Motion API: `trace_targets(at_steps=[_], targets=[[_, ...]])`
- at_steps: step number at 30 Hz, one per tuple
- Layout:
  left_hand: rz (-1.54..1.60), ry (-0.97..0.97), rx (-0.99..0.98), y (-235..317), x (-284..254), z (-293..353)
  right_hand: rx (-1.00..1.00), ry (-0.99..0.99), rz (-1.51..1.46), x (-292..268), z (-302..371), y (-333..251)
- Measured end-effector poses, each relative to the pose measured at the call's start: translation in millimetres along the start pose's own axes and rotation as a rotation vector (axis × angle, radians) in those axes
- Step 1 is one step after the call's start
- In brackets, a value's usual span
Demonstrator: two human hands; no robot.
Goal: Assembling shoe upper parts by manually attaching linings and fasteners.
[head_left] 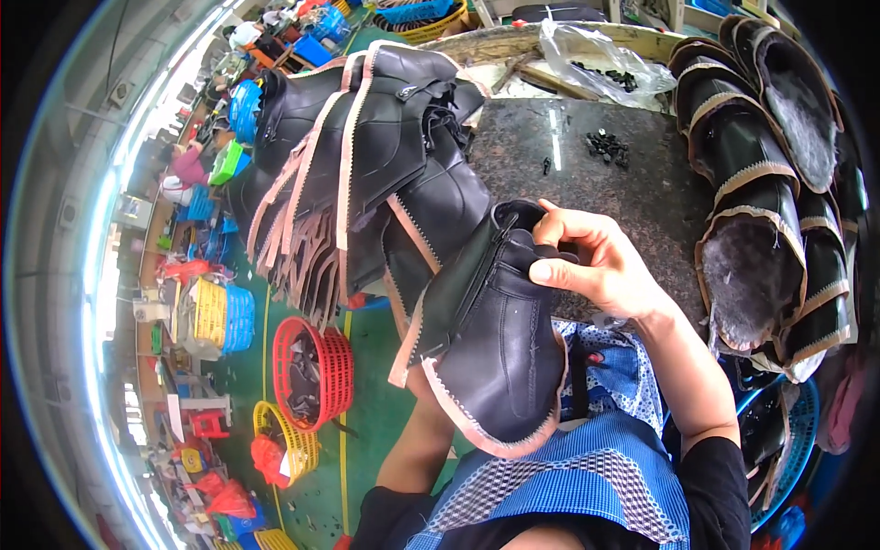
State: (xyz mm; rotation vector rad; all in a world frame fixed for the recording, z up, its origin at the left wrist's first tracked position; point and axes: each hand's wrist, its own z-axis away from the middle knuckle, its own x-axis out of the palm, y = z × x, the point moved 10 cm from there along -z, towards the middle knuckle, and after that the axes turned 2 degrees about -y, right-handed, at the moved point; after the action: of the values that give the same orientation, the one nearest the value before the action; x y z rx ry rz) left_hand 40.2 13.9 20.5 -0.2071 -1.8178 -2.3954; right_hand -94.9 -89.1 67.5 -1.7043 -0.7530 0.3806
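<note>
A black leather boot upper (pixel 515 344), its lower edge a pale pinkish zigzag-cut band, is held up in front of my body. My right hand (pixel 591 261) pinches it at the collar, thumb on the near side and fingers by the opening. My left forearm (pixel 417 454) rises behind the upper, which hides that hand and its fingers. Just beyond, a pile of similar black uppers (pixel 390 128) lies at the table's left, edges fanned out. Small black pieces (pixel 607 148) are scattered on the dark stone slab (pixel 513 137).
More uppers with grey fleecy lining (pixel 752 266) are stacked along the right. A clear plastic bag (pixel 596 57) with small black pieces lies at the back. Red (pixel 346 376) and yellow baskets (pixel 301 449) stand on the green floor; a blue basket (pixel 807 440) is at right.
</note>
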Motion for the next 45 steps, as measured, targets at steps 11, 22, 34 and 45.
trace_targets(at_steps=[11, 22, 34, 45], targets=[[1.311, -0.835, -0.356, 30, 52, 46, -0.238, -0.227, 0.424, 13, -7, -41], [0.916, -0.367, 0.029, 35, 39, -8, -0.107, -0.285, 0.333, 9, -4, -25], [0.695, -0.175, 0.418, 113, 35, -29, -0.034, 0.253, 0.113, -40, 6, -11], [0.541, -0.030, 0.571, 201, 39, -169, 0.165, 0.653, 0.523, -120, 84, 20]])
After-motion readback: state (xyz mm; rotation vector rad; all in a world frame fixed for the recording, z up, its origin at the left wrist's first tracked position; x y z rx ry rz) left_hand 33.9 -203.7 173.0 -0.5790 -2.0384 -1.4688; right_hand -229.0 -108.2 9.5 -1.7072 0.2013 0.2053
